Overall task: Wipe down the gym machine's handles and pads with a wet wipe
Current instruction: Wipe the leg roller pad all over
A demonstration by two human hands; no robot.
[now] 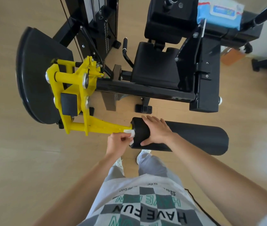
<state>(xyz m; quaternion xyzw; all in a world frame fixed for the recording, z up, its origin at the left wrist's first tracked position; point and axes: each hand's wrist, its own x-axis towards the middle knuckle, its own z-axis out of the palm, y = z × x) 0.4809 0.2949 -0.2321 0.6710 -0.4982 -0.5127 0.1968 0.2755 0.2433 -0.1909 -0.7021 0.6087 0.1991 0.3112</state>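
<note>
A long black roller pad point(194, 137) of the gym machine lies level in front of me, fixed to a yellow lever arm point(97, 126). My left hand point(118, 142) pinches a white wet wipe point(130, 133) against the pad's left end face. My right hand point(157, 130) rests over the top of the pad near that end, fingers spread and thumb underneath at the front. Further back are the black seat pad point(154, 69), the back pad point(170, 18) and a short black side handle point(125, 46).
A blue pack of wet wipes point(219, 12) lies on the machine's upper right part. A large black semicircular plate point(36, 75) stands at the left, the weight stack frame point(95, 22) behind it. Wooden floor surrounds the machine; my feet point(142, 156) stand just below the roller.
</note>
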